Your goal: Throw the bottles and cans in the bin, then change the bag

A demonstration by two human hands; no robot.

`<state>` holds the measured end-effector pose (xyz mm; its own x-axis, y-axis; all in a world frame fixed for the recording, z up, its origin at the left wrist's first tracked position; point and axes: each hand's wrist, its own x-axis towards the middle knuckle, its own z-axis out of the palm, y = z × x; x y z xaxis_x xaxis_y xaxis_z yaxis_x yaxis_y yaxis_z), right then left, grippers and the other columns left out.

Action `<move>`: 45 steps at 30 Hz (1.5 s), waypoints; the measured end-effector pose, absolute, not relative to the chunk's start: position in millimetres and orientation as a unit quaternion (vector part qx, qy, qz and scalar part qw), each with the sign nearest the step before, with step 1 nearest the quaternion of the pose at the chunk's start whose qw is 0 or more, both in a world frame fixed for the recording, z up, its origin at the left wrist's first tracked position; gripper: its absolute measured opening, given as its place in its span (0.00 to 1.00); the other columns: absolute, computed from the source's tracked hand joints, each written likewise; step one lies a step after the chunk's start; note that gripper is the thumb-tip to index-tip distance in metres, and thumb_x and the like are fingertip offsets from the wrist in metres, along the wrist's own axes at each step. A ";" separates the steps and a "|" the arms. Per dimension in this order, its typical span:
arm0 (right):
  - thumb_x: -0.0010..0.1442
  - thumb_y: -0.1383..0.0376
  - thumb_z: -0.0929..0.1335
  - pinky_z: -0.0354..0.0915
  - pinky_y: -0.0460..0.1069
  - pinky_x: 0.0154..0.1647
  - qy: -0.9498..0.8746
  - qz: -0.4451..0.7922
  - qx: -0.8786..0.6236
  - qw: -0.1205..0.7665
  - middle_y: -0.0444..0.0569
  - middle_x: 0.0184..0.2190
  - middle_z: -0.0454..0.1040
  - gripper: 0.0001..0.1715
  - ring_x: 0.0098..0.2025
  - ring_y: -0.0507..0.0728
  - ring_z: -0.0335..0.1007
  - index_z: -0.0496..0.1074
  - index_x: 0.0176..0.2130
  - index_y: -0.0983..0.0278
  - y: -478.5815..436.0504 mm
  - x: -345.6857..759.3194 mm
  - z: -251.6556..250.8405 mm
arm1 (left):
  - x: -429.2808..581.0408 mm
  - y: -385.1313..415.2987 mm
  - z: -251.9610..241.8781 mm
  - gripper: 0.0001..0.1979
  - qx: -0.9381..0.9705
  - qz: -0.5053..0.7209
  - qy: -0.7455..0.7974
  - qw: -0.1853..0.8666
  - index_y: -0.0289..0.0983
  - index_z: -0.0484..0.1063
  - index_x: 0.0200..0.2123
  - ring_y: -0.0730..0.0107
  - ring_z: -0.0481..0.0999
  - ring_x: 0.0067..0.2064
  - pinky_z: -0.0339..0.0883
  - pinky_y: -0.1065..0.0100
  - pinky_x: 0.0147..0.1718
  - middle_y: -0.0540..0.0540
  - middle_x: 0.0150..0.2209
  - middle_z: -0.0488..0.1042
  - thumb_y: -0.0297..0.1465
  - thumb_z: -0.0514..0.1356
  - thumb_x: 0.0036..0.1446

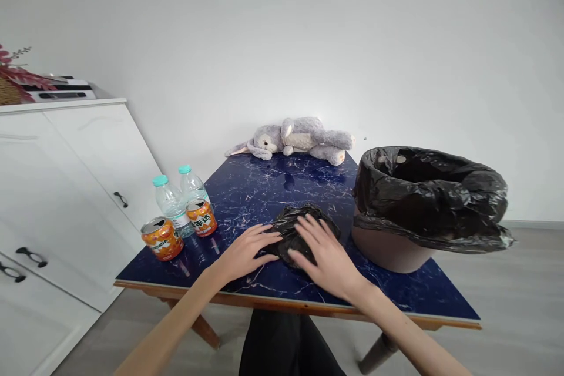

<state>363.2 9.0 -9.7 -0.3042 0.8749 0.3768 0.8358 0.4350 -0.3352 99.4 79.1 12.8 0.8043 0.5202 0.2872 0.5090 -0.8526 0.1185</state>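
Observation:
A crumpled black plastic bag lies near the front of the blue marbled table. My left hand reaches its left side, fingers stretched out and touching or just over the plastic. On top of the bag rests my right hand, palm down with its fingers spread. Neither hand is closed around anything. To the right of the bag stands a pinkish-brown trash bin, lined with a black trash bag that folds over its rim.
Two clear plastic bottles with teal caps and two orange soda cans stand upright at the table's left edge. A grey plush rabbit lies along the back by the wall. White cabinets stand to the left.

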 end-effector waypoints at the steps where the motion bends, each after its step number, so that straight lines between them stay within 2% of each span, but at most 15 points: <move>1: 0.73 0.43 0.60 0.44 0.66 0.78 -0.824 0.035 -0.502 0.261 0.53 0.76 0.54 0.43 0.79 0.66 0.42 0.57 0.75 0.64 -0.9 361.1 -8.8 | 99.9 81.2 13.4 0.18 0.953 0.162 0.257 0.006 0.46 0.75 0.62 0.55 0.72 0.67 0.63 0.48 0.66 0.46 0.62 0.78 0.41 0.58 0.73; 3: 0.72 0.47 0.65 0.48 0.67 0.77 -0.839 0.045 -0.481 0.250 0.56 0.73 0.60 0.42 0.77 0.68 0.50 0.59 0.74 0.66 -16.6 357.7 -9.6 | 104.2 80.3 15.7 0.14 0.957 0.178 0.229 -0.021 0.43 0.79 0.55 0.56 0.77 0.61 0.67 0.49 0.62 0.46 0.56 0.82 0.34 0.55 0.75; 5: 0.73 0.57 0.64 0.56 0.65 0.73 -0.836 0.062 -0.485 0.250 0.58 0.69 0.68 0.32 0.72 0.68 0.61 0.65 0.70 0.66 -24.7 358.0 -11.0 | 109.5 72.5 20.2 0.13 0.954 0.206 0.213 -0.037 0.40 0.80 0.50 0.58 0.79 0.58 0.69 0.52 0.60 0.45 0.51 0.84 0.31 0.54 0.76; 8: 0.74 0.64 0.60 0.70 0.56 0.55 -0.803 0.134 -0.510 0.277 0.53 0.52 0.83 0.21 0.53 0.63 0.80 0.77 0.57 0.60 -23.2 365.5 -6.0 | 114.8 56.1 31.7 0.12 0.944 0.234 0.233 -0.027 0.39 0.79 0.45 0.59 0.80 0.52 0.71 0.56 0.55 0.45 0.45 0.84 0.33 0.54 0.76; 10: 0.74 0.61 0.60 0.70 0.51 0.44 -0.766 0.197 -0.533 0.301 0.49 0.40 0.85 0.19 0.42 0.61 0.82 0.80 0.47 0.58 -12.7 371.8 1.9 | 118.9 49.8 41.7 0.13 0.931 0.230 0.283 -0.012 0.39 0.77 0.44 0.60 0.81 0.45 0.74 0.58 0.49 0.46 0.41 0.84 0.35 0.53 0.76; 12: 0.72 0.59 0.62 0.69 0.50 0.41 -0.739 0.233 -0.548 0.316 0.47 0.36 0.84 0.18 0.39 0.61 0.81 0.80 0.42 0.58 5.5 376.6 8.7 | 127.1 49.0 51.6 0.14 0.912 0.231 0.339 -0.023 0.39 0.76 0.47 0.59 0.81 0.43 0.75 0.57 0.45 0.45 0.41 0.83 0.36 0.51 0.77; 17: 0.66 0.64 0.67 0.70 0.51 0.46 -0.703 0.231 -0.593 0.317 0.49 0.43 0.85 0.12 0.45 0.62 0.81 0.80 0.44 0.60 58.9 382.0 2.5 | 159.0 50.7 56.2 0.20 0.922 0.225 0.297 -0.103 0.38 0.71 0.62 0.53 0.73 0.64 0.62 0.47 0.65 0.40 0.61 0.76 0.32 0.45 0.77; 21: 0.65 0.67 0.67 0.72 0.53 0.48 -0.681 0.208 -0.631 0.309 0.52 0.45 0.84 0.14 0.47 0.62 0.81 0.80 0.47 0.62 67.3 382.3 -6.0 | 168.3 55.6 27.9 0.26 0.944 0.132 0.289 -0.091 0.36 0.63 0.70 0.49 0.60 0.74 0.50 0.45 0.73 0.39 0.70 0.67 0.41 0.46 0.77; 24: 0.68 0.69 0.63 0.69 0.59 0.59 -0.675 0.153 -0.645 0.324 0.61 0.57 0.78 0.23 0.59 0.67 0.75 0.74 0.59 0.67 50.0 373.1 -2.3 | 166.1 68.9 2.6 0.29 0.939 0.096 0.324 -0.067 0.37 0.58 0.73 0.47 0.56 0.75 0.46 0.45 0.73 0.40 0.73 0.61 0.43 0.45 0.77; 26: 0.71 0.70 0.59 0.56 0.65 0.71 -0.714 0.079 -0.614 0.327 0.62 0.69 0.67 0.29 0.72 0.68 0.59 0.68 0.67 0.67 35.6 362.6 -0.1 | 164.6 78.3 -9.4 0.29 0.938 0.090 0.331 -0.054 0.39 0.55 0.75 0.48 0.54 0.76 0.44 0.45 0.73 0.42 0.75 0.59 0.43 0.43 0.78; 29: 0.75 0.62 0.58 0.42 0.70 0.76 -0.779 -0.002 -0.576 0.248 0.59 0.75 0.56 0.31 0.78 0.71 0.43 0.62 0.72 0.67 23.4 350.5 -5.3 | 163.0 88.1 -18.1 0.30 0.939 0.091 0.329 -0.031 0.42 0.48 0.77 0.50 0.51 0.77 0.43 0.44 0.73 0.43 0.76 0.55 0.42 0.42 0.78; 32: 0.77 0.53 0.56 0.46 0.74 0.74 -0.776 0.027 -0.613 0.149 0.56 0.77 0.51 0.36 0.77 0.73 0.44 0.56 0.75 0.65 26.8 353.6 -17.1 | 158.4 92.6 -17.7 0.30 0.936 0.090 0.340 0.005 0.44 0.46 0.78 0.51 0.49 0.77 0.43 0.44 0.74 0.44 0.77 0.53 0.44 0.41 0.78; 35: 0.77 0.54 0.54 0.45 0.71 0.75 -0.773 0.047 -0.622 0.117 0.51 0.78 0.47 0.35 0.78 0.70 0.43 0.52 0.77 0.62 33.4 365.5 -23.9 | 143.1 92.3 -14.2 0.30 0.929 0.088 0.358 0.041 0.46 0.46 0.78 0.52 0.47 0.78 0.43 0.44 0.74 0.46 0.77 0.51 0.46 0.40 0.78; 41: 0.75 0.51 0.58 0.43 0.76 0.73 -0.758 0.003 -0.629 0.174 0.56 0.78 0.48 0.36 0.78 0.78 0.35 0.60 0.74 0.61 4.3 340.1 -21.6 | 71.5 71.6 -17.3 0.29 0.916 0.120 0.380 0.043 0.49 0.48 0.77 0.57 0.48 0.78 0.46 0.48 0.75 0.50 0.77 0.52 0.44 0.45 0.78; 45: 0.71 0.44 0.62 0.44 0.81 0.70 -0.748 0.047 -0.636 0.181 0.58 0.77 0.51 0.41 0.76 0.87 0.40 0.60 0.74 0.58 -17.5 291.1 -25.2 | 41.5 56.6 -20.6 0.28 0.893 0.169 0.416 0.038 0.49 0.55 0.75 0.56 0.53 0.76 0.49 0.49 0.74 0.49 0.75 0.57 0.44 0.49 0.77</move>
<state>291.1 -17.5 -25.2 -0.1248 0.9694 0.2114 0.9356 0.1859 -0.3002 41.5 56.6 -20.6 0.5962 0.7559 0.2705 0.7303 -0.6506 0.2083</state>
